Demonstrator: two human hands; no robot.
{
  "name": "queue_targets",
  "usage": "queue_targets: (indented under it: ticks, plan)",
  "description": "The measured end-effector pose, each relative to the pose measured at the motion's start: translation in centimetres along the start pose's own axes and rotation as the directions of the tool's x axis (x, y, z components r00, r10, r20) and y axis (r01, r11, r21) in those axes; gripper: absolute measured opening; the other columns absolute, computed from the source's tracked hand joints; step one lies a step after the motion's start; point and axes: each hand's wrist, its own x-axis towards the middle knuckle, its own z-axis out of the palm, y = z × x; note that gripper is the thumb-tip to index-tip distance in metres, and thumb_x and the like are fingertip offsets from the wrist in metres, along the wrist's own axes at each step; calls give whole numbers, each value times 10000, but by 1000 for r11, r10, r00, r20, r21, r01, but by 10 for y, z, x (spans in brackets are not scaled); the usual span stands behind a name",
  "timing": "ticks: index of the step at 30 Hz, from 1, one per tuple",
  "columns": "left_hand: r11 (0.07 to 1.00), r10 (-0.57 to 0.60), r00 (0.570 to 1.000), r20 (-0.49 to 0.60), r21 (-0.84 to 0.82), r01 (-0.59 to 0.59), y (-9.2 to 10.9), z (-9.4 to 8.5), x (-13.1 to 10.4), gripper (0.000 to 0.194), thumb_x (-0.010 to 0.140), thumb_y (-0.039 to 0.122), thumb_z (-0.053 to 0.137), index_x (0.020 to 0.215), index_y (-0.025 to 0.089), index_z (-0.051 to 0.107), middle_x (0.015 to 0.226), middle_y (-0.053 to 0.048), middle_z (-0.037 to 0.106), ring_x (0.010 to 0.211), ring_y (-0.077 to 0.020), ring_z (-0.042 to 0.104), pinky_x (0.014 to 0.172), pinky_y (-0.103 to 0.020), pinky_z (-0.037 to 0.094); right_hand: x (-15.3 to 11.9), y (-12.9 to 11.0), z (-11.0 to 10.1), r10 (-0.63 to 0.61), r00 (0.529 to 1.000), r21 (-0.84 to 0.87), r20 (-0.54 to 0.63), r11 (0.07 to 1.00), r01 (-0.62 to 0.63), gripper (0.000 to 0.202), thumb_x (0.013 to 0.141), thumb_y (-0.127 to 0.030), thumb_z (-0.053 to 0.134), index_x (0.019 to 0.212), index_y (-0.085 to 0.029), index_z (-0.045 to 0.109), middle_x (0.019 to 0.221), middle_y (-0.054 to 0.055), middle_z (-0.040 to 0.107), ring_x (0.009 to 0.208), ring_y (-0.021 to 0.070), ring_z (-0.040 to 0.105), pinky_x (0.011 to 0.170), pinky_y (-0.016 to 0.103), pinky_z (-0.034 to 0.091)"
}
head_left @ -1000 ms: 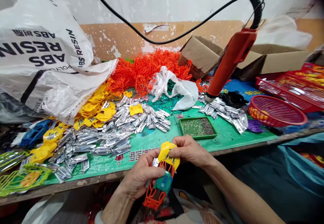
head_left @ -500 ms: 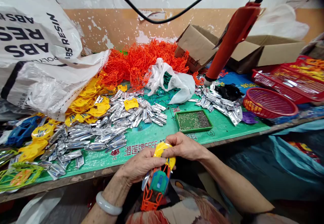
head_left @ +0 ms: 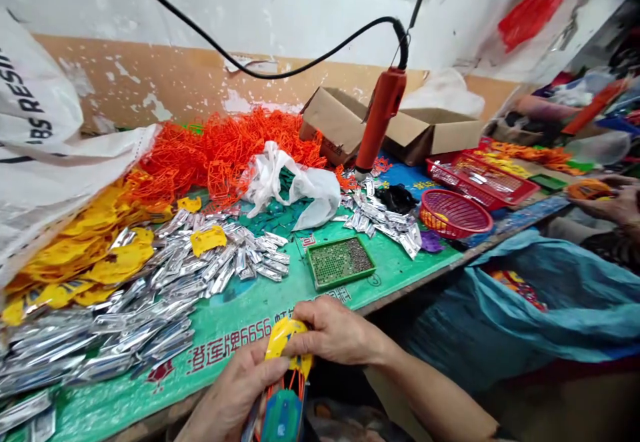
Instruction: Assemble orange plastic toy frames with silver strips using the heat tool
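Note:
Near the table's front edge, both my hands grip one partly assembled plastic toy car with a yellow shell [head_left: 284, 337], orange framework and a teal block [head_left: 283, 415]. My left hand [head_left: 240, 385] is closed around its left side, the thumb lying across the yellow part. From the right, my right hand [head_left: 327, 332] pinches the yellow end between thumb and fingers. A silver strip shows under the left hand. The lower end of the toy runs out of view. Just beyond my hands sits a green tray [head_left: 341, 262] of small metal screws.
Silver parts [head_left: 165, 295], yellow shells [head_left: 90, 242] and orange frames [head_left: 225, 149] are heaped on the table. A red electric screwdriver [head_left: 383, 119] hangs from a cable. Red baskets [head_left: 455, 212] and cardboard boxes [head_left: 335, 122] stand behind. Another person's hand [head_left: 617, 199] is at right, near a blue bag [head_left: 470, 322].
The view has swung to the right, bringing another person's hand and the blue bag into sight. Both my hands keep their hold on the toy car, which sits lower in the picture.

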Motion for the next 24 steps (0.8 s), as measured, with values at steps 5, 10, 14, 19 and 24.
queue_targets:
  ticks: [5,10,14,19,24]
  plan:
    - [997,25,999,-21,68,-24,-2,2,-2,396,703,494,783,866,136,732,538,36,488,424,-47,348,420,-159,293,-5,-1,0,-35,998,-43,-54,999,32,391,758,-530,716,671,-174,580,578,-71,453,547,68,385,499,227,227]
    - [1000,-7,999,-38,-14,6,4,5,-1,370,690,441,807,867,125,733,579,1,573,429,-61,419,428,-173,366,-15,2,-8,-118,973,54,-196,990,131,398,664,-487,817,894,-201,663,831,-29,591,639,90,480,561,232,351]
    - [997,-32,988,-148,-79,21,9,8,1,326,685,390,821,840,118,729,607,-27,635,431,-80,489,416,-177,416,-26,12,-65,-94,711,94,-697,971,220,487,704,-473,796,1086,-242,602,1023,40,587,744,144,552,644,295,462]
    - [998,4,983,-186,-67,-16,6,11,8,329,686,408,816,820,124,718,488,33,540,355,-53,398,353,-162,375,-6,33,-173,-231,210,-183,-950,957,225,770,629,-531,827,1277,-251,519,1336,115,476,1159,279,525,873,427,486]
    - [997,28,986,-166,-72,-40,4,16,10,313,710,396,801,826,126,694,531,35,543,376,-47,400,365,-160,382,54,19,-219,-426,474,-142,-771,840,523,710,673,-548,773,1252,-230,513,1250,80,571,1169,260,562,932,442,485]
